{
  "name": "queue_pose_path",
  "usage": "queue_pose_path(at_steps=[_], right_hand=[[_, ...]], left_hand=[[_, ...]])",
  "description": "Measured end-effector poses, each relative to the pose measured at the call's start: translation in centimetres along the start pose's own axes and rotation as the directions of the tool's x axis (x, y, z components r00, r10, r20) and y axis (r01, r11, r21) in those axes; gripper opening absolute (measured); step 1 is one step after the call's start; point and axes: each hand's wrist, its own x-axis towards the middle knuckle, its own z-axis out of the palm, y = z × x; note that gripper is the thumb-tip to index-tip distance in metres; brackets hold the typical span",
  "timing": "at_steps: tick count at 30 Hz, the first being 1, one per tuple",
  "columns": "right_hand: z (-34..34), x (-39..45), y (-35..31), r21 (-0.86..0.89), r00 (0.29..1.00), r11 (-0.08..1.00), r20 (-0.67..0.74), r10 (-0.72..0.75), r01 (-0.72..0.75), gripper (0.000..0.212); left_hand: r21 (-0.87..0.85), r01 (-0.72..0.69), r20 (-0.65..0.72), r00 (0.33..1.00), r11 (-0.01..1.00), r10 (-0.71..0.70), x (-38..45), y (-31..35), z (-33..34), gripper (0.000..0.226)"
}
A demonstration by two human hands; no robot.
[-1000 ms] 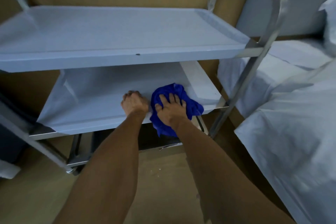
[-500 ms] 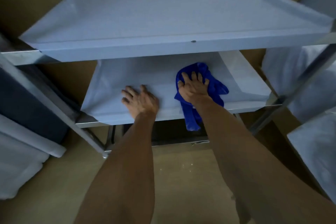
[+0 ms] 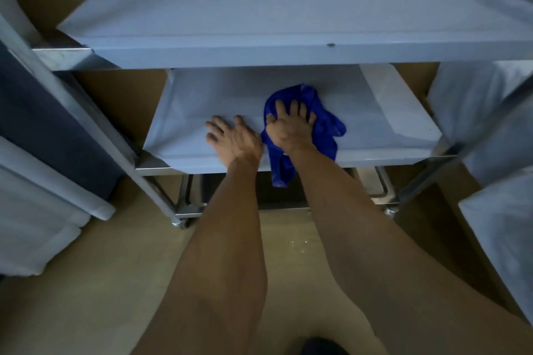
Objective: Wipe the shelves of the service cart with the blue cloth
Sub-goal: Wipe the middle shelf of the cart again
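The service cart fills the view, with a pale top shelf point(image 3: 259, 8) and a pale middle shelf point(image 3: 375, 112) under it. A crumpled blue cloth point(image 3: 326, 121) lies on the middle shelf near its front edge, one end hanging over the lip. My right hand point(image 3: 291, 124) presses down on the cloth with fingers spread. My left hand point(image 3: 233, 138) rests flat on the bare shelf just left of the cloth, fingers apart, holding nothing.
Metal cart legs point(image 3: 86, 124) and a wheel point(image 3: 178, 223) stand at the left; another leg point(image 3: 461, 158) rises at the right. White-covered furniture point(image 3: 34, 225) flanks the cart on the left, more white covering point(image 3: 501, 239) on the right. Tan floor point(image 3: 101, 282) lies below.
My left hand opened from a fist on the shelf's edge to lie flat on the shelf. My right hand slid the cloth further onto the shelf. The view shifted right along the cart.
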Motion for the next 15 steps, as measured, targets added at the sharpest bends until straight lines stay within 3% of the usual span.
queue_pose_path(at_steps=[7, 11, 15], right_hand=[[0.2, -8.3, -1.0, 0.005, 0.995, 0.995, -0.011, 0.1, -0.1, 0.056], [0.5, -8.8, -2.2, -0.049, 0.992, 0.991, 0.0, 0.126, -0.126, 0.057], [0.6, -4.9, -3.7, -0.09, 0.998, 0.995, 0.059, 0.038, -0.033, 0.057]], left_hand=[[-0.209, -0.06, 0.077, 0.994, 0.976, 0.077, -0.2, -2.5, -3.8, 0.039], [0.008, -0.041, -0.015, 0.999, 0.999, 0.042, 2.4, -7.1, -4.6, 0.04], [0.061, 0.0, 0.055, 0.998, 0.998, -0.003, 4.0, -9.6, -1.7, 0.052]])
